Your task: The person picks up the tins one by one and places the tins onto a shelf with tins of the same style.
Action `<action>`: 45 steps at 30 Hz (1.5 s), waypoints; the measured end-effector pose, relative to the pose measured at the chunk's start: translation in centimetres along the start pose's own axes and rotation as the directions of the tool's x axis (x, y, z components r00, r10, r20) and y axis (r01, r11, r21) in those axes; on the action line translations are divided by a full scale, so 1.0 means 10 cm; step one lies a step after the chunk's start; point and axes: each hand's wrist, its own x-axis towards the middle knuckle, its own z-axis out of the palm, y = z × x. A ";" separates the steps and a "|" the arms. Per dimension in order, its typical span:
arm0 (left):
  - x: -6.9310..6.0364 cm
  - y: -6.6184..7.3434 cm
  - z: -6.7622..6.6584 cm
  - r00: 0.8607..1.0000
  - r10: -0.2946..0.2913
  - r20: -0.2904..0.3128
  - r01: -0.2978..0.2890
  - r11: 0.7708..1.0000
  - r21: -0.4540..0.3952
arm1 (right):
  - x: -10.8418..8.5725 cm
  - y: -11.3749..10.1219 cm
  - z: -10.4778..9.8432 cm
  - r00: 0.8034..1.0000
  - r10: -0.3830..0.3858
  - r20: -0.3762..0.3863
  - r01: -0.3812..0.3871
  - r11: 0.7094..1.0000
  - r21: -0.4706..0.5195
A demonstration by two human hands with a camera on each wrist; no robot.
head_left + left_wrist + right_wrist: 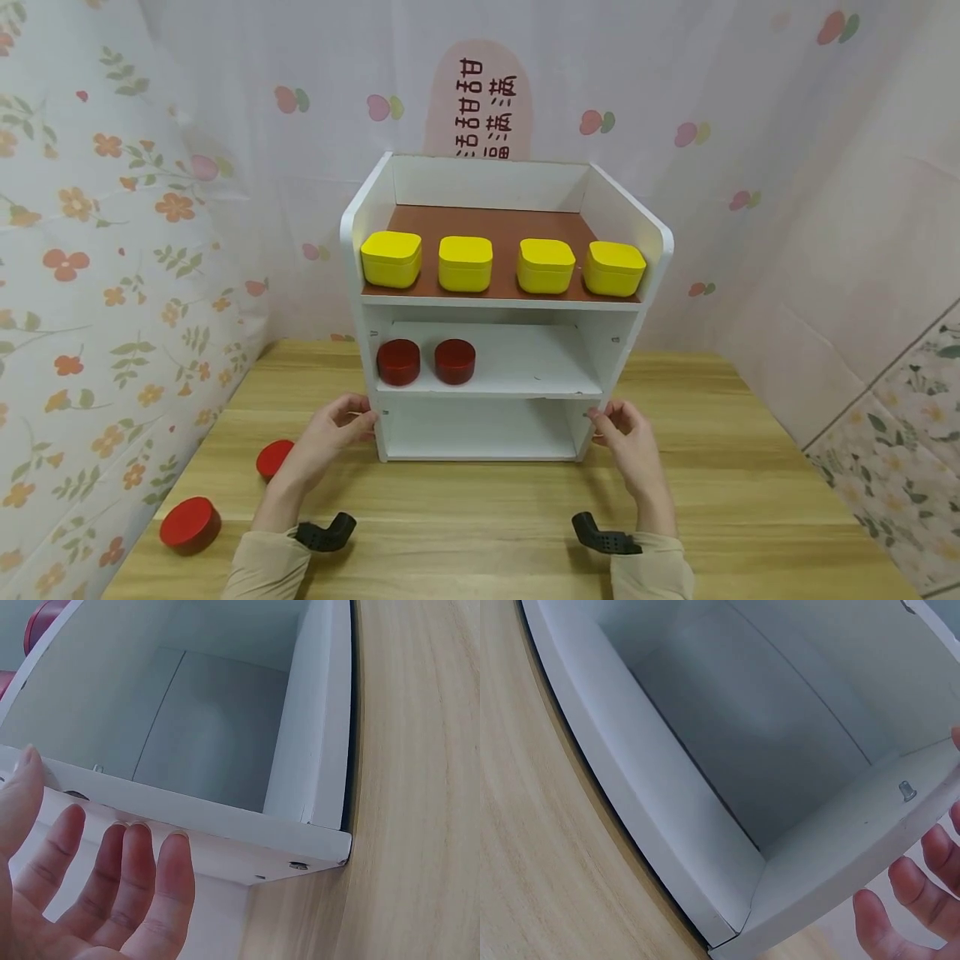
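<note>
A white shelf unit [480,391] with three levels stands upright on the wooden table. My left hand [330,437] holds its left side panel low down, thumb at the front edge and fingertips against the outer face, as the left wrist view shows. On the opposite side, my right hand [632,446] holds the right panel in the same way; in the right wrist view only some fingers [911,881] show. Several yellow lidded boxes [465,264] line the brown top level. Two dark red round tins [454,361] sit on the middle level, towards the left. The bottom level holds nothing.
Two brighter red round tins lie on the table at left: one tin [191,526] near the front, another tin [274,458] partly behind my left forearm. Patterned cloth [330,125] hangs behind and beside the table [465,533]. Each wrist wears a black camera mount [607,537].
</note>
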 end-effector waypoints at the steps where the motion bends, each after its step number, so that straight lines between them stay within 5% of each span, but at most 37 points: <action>1: 0.00 0.01 0.00 1.000 -0.001 0.001 0.001 1.000 0.001 | 0.00 0.01 0.00 1.000 0.000 0.001 0.000 1.000 0.000; 15: -0.08 0.18 -0.10 1.000 0.026 -0.003 -0.026 0.994 0.108 | 0.00 0.00 -0.02 1.000 0.001 0.007 -0.001 1.000 0.012; 20: -0.20 0.26 -0.22 0.999 0.022 -0.038 -0.013 0.972 0.233 | 0.00 0.00 -0.02 1.000 0.003 0.015 -0.003 1.000 0.015; 28: -0.50 0.37 -0.48 0.997 0.051 -0.057 -0.015 0.862 0.506 | 0.00 0.01 -0.01 1.000 0.008 0.010 -0.009 1.000 0.015; 32: -0.68 0.37 -0.64 0.997 0.059 -0.045 -0.022 0.814 0.581 | 0.00 0.01 -0.01 1.000 0.014 0.019 -0.014 1.000 0.010; 39: -0.96 0.30 -0.92 0.994 0.062 -0.092 0.024 0.694 0.719 | -0.01 -0.01 -0.02 1.000 0.018 0.020 -0.018 1.000 0.018; 45: -1.11 0.22 -1.12 0.993 0.050 -0.105 0.045 0.664 0.746 | -0.01 -0.02 -0.03 1.000 0.017 0.025 -0.017 1.000 0.011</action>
